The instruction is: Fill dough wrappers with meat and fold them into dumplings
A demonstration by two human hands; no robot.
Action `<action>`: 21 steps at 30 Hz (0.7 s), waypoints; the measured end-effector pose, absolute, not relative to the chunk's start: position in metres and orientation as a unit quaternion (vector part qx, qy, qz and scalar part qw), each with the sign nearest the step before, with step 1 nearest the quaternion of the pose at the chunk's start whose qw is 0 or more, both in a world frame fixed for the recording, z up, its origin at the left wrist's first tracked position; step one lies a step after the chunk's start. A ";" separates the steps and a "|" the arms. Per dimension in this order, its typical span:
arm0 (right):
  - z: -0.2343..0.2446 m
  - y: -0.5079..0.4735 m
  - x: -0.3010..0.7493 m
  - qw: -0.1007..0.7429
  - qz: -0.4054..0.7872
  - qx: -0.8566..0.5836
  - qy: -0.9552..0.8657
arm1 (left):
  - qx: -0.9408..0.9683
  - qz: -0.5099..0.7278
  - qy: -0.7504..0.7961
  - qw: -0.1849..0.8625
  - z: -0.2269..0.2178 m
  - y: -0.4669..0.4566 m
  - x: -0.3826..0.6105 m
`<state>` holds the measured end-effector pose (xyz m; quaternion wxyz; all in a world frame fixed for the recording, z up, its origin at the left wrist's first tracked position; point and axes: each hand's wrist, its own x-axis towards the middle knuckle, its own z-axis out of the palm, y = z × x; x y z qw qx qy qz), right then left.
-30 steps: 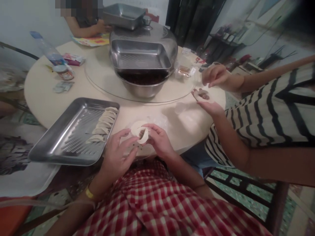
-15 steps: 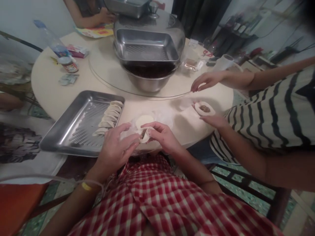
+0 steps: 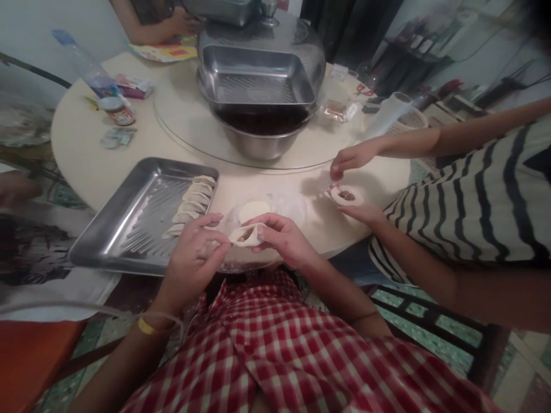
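Dumpling (image 3: 243,234) sits pinched between left hand (image 3: 196,258) and right hand (image 3: 282,238).

Dumpling (image 3: 244,234): one piece, a pale, soft round dough wrapper folded up into a half-moon pocket. The seam is not sealed in the middle, and the two edges gape there. Dark brown minced filling (image 3: 245,233) shows through the gap, small in amount and sitting low in the fold. The dough surface is matt, smooth and unpleated. The long axis runs roughly left to right, with the gap facing up and slightly away from the holder. The dumpling is held off the surface, over the near edge of the table (image 3: 275,183). The left hand (image 3: 196,258) pinches its left end. The right hand (image 3: 282,238) cups and grips its right side, thumb on top.
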<state>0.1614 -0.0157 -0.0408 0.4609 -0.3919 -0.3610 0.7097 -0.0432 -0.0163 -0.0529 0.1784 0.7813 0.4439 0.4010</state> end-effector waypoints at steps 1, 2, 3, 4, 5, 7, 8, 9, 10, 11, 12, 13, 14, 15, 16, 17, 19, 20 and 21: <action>-0.041 -0.016 0.160 0.463 0.710 -0.393 -0.356 | 0.755 0.412 0.458 0.227 -0.055 -0.018 -0.044; -0.040 -0.016 0.158 0.466 0.710 -0.393 -0.352 | 0.732 0.421 0.464 0.265 -0.057 -0.019 -0.044; -0.040 -0.016 0.157 0.470 0.708 -0.393 -0.351 | 0.720 0.427 0.464 0.289 -0.057 -0.021 -0.045; -0.040 -0.016 0.155 0.473 0.706 -0.393 -0.350 | 0.719 0.432 0.459 0.295 -0.057 -0.023 -0.045; -0.040 -0.016 0.154 0.476 0.704 -0.393 -0.352 | 0.727 0.434 0.450 0.282 -0.055 -0.025 -0.044; -0.041 -0.016 0.152 0.477 0.698 -0.393 -0.361 | 0.762 0.428 0.434 0.220 -0.050 -0.028 -0.041; -0.041 -0.016 0.151 0.477 0.694 -0.393 -0.369 | 0.778 0.421 0.428 0.184 -0.047 -0.029 -0.039; -0.041 -0.017 0.151 0.477 0.690 -0.392 -0.378 | 0.787 0.418 0.426 0.154 -0.044 -0.029 -0.037; -0.041 -0.017 0.151 0.477 0.684 -0.390 -0.389 | 0.791 0.418 0.426 0.134 -0.042 -0.030 -0.035; -0.041 -0.018 0.151 0.479 0.678 -0.388 -0.401 | 0.790 0.422 0.427 0.127 -0.041 -0.029 -0.033; -0.041 -0.019 0.151 0.482 0.669 -0.387 -0.413 | 0.784 0.430 0.428 0.130 -0.040 -0.029 -0.032; -0.041 -0.020 0.152 0.487 0.658 -0.385 -0.425 | 0.777 0.437 0.430 0.142 -0.040 -0.029 -0.032; -0.041 -0.021 0.152 0.494 0.644 -0.385 -0.438 | 0.770 0.441 0.431 0.161 -0.039 -0.029 -0.032; -0.041 -0.022 0.153 0.502 0.629 -0.386 -0.451 | 0.764 0.441 0.433 0.184 -0.039 -0.029 -0.033; -0.040 -0.023 0.154 0.510 0.613 -0.386 -0.464 | 0.757 0.440 0.436 0.208 -0.039 -0.030 -0.034; -0.040 -0.025 0.154 0.518 0.598 -0.383 -0.476 | 0.748 0.440 0.441 0.228 -0.038 -0.030 -0.036; -0.038 -0.027 0.155 0.528 0.576 -0.374 -0.499 | 0.734 0.442 0.452 0.250 -0.035 -0.030 -0.039; -0.037 -0.028 0.155 0.532 0.566 -0.370 -0.510 | 0.732 0.441 0.454 0.253 -0.033 -0.029 -0.040; -0.037 -0.029 0.156 0.534 0.557 -0.367 -0.519 | 0.736 0.437 0.453 0.251 -0.031 -0.028 -0.040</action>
